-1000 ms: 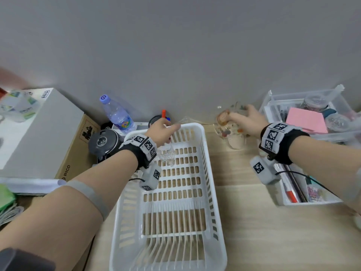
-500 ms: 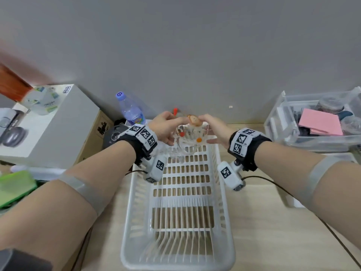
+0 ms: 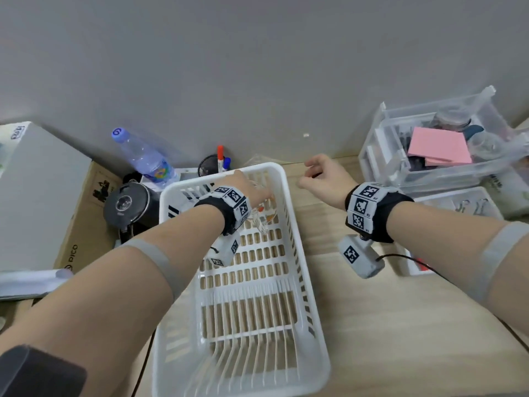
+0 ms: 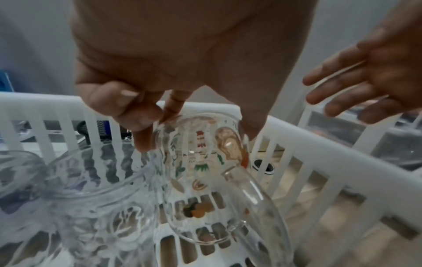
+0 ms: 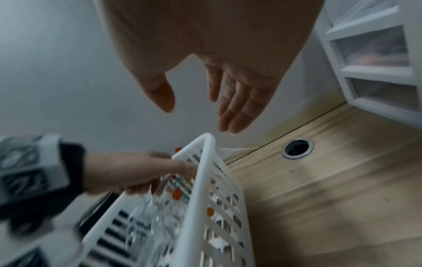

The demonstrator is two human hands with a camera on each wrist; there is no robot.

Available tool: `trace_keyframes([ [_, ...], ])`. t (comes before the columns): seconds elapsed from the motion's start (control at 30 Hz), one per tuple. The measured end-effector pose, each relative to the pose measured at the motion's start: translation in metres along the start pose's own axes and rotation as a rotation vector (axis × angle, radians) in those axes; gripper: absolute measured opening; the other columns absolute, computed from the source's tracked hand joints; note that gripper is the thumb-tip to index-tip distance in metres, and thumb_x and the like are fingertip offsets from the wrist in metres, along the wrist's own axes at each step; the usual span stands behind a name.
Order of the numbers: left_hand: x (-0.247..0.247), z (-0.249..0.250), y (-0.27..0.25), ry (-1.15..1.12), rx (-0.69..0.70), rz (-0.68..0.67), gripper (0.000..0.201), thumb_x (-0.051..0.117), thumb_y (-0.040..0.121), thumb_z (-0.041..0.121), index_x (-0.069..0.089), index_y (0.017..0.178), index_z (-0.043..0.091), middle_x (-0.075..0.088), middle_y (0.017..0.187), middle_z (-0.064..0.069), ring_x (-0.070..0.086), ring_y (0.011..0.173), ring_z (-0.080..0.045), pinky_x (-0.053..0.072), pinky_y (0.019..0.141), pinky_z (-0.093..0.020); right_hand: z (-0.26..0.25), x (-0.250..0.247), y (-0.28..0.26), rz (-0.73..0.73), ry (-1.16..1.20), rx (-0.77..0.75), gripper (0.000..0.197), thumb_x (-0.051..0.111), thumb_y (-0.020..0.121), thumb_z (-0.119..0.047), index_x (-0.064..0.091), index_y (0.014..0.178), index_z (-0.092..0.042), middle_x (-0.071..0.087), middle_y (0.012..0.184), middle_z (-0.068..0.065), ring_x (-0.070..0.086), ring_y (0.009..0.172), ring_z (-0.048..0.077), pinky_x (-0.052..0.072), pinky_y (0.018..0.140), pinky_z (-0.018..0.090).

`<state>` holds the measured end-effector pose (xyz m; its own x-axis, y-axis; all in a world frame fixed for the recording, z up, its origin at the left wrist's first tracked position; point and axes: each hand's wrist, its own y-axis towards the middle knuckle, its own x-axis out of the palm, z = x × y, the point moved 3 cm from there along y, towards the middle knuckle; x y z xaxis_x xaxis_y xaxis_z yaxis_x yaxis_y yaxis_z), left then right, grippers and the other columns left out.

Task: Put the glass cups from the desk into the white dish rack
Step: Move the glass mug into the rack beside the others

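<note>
On the wooden counter (image 3: 372,325) against a grey wall (image 3: 257,67), a printed glass cup (image 4: 205,162) is pinched by the left hand (image 3: 246,190) inside the white dish rack (image 3: 289,202), the right hand (image 3: 323,179) hanging slack, holding nothing.

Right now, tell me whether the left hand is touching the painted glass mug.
Touching. The left wrist view shows the left hand with its fingertips pinching the rim of the painted glass mug inside the white dish rack.

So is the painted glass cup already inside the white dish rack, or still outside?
Inside. The left hand holds the painted glass cup by its rim, below the white dish rack rim, beside a clear embossed cup.
</note>
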<state>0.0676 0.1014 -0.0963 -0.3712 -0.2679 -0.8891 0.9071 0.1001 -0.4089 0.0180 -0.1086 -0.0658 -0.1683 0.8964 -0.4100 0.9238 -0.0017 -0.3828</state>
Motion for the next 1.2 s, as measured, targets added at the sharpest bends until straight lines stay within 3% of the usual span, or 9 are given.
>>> trace_keyframes([
  [0.1, 0.006, -0.001, 0.006, 0.033, -0.003, -0.016, 0.064, 0.074, 0.066, 0.068, 0.056, 0.095, 0.014, 0.058, 0.083, -0.004, 0.056, 0.079, -0.025, 0.048, 0.071, -0.036, 0.0, 0.014, -0.002, -0.057, -0.147, -0.1, 0.037, 0.069, 0.083, -0.029, 0.057, 0.118, -0.023, 0.061, 0.104, -0.007, 0.063, 0.093, 0.015, 0.053, 0.076, 0.03],
  [0.23, 0.015, 0.001, 0.014, 0.127, 0.004, -0.009, 0.055, 0.066, 0.071, 0.067, 0.057, 0.09, 0.016, 0.061, 0.087, -0.005, 0.056, 0.077, -0.025, 0.053, 0.074, -0.038, -0.007, 0.033, -0.004, -0.167, -0.17, -0.156, 0.029, 0.067, 0.084, -0.023, 0.06, 0.111, -0.022, 0.063, 0.097, -0.011, 0.065, 0.089, 0.015, 0.056, 0.085, 0.038],
  [0.43, 0.026, 0.009, 0.016, 0.223, 0.047, -0.008, 0.058, 0.06, 0.082, 0.057, 0.067, 0.111, 0.008, 0.067, 0.099, -0.011, 0.067, 0.095, -0.031, 0.043, 0.069, -0.038, -0.008, 0.039, 0.001, -0.175, -0.147, -0.163, 0.026, 0.065, 0.084, -0.018, 0.059, 0.109, -0.022, 0.066, 0.095, -0.009, 0.066, 0.086, 0.016, 0.056, 0.084, 0.038],
  [0.6, 0.02, 0.011, 0.011, 0.263, 0.092, -0.052, 0.052, 0.056, 0.087, 0.053, 0.067, 0.112, 0.009, 0.069, 0.107, -0.012, 0.067, 0.101, -0.032, 0.046, 0.072, -0.038, -0.008, 0.047, 0.006, -0.18, -0.199, -0.197, 0.018, 0.061, 0.086, -0.011, 0.064, 0.103, -0.017, 0.067, 0.09, -0.006, 0.062, 0.074, 0.009, 0.054, 0.074, 0.028],
  [0.73, 0.007, 0.004, 0.007, 0.137, 0.132, -0.009, 0.024, 0.039, 0.102, 0.025, 0.057, 0.1, 0.008, 0.057, 0.08, 0.0, 0.061, 0.079, -0.021, 0.048, 0.068, -0.033, -0.013, 0.059, 0.01, -0.202, -0.287, -0.229, 0.02, 0.06, 0.087, -0.01, 0.066, 0.105, -0.015, 0.067, 0.093, -0.004, 0.061, 0.078, 0.011, 0.045, 0.064, 0.016],
  [0.83, -0.012, -0.018, 0.01, 0.138, 0.082, 0.014, 0.029, 0.042, 0.097, 0.032, 0.06, 0.089, 0.011, 0.056, 0.07, 0.001, 0.054, 0.06, -0.015, 0.043, 0.054, -0.027, -0.022, 0.069, 0.012, -0.233, -0.388, -0.272, 0.025, 0.061, 0.087, -0.009, 0.065, 0.11, -0.014, 0.069, 0.103, 0.0, 0.059, 0.081, 0.011, 0.043, 0.066, 0.017],
  [0.93, -0.027, -0.053, 0.007, 0.164, 0.032, 0.059, 0.024, 0.05, 0.092, 0.033, 0.06, 0.094, 0.011, 0.061, 0.076, -0.002, 0.056, 0.061, -0.017, 0.041, 0.051, -0.027, -0.03, 0.086, 0.015, -0.273, -0.547, -0.318, 0.031, 0.068, 0.086, -0.014, 0.063, 0.116, -0.016, 0.062, 0.117, 0.004, 0.06, 0.092, 0.018, 0.049, 0.079, 0.027],
  [1.07, -0.028, -0.099, 0.004, 0.419, 0.039, 0.09, 0.053, 0.052, 0.088, 0.046, 0.051, 0.13, 0.013, 0.058, 0.122, -0.014, 0.06, 0.101, -0.03, 0.044, 0.077, -0.037, -0.029, 0.114, 0.023, -0.33, -0.883, -0.254, 0.054, 0.071, 0.086, -0.023, 0.049, 0.135, -0.019, 0.04, 0.142, 0.013, 0.064, 0.09, 0.027, 0.056, 0.078, 0.036],
  [1.2, -0.01, -0.121, 0.009, 0.405, 0.085, -0.035, 0.068, 0.053, 0.088, 0.047, 0.036, 0.148, 0.023, 0.042, 0.145, -0.017, 0.042, 0.13, -0.04, 0.039, 0.106, -0.051, -0.026, 0.129, 0.034, -0.347, -1.032, -0.201, 0.077, 0.07, 0.08, -0.001, 0.036, 0.147, -0.017, 0.016, 0.157, 0.026, 0.062, 0.071, 0.026, 0.054, 0.06, 0.034],
])
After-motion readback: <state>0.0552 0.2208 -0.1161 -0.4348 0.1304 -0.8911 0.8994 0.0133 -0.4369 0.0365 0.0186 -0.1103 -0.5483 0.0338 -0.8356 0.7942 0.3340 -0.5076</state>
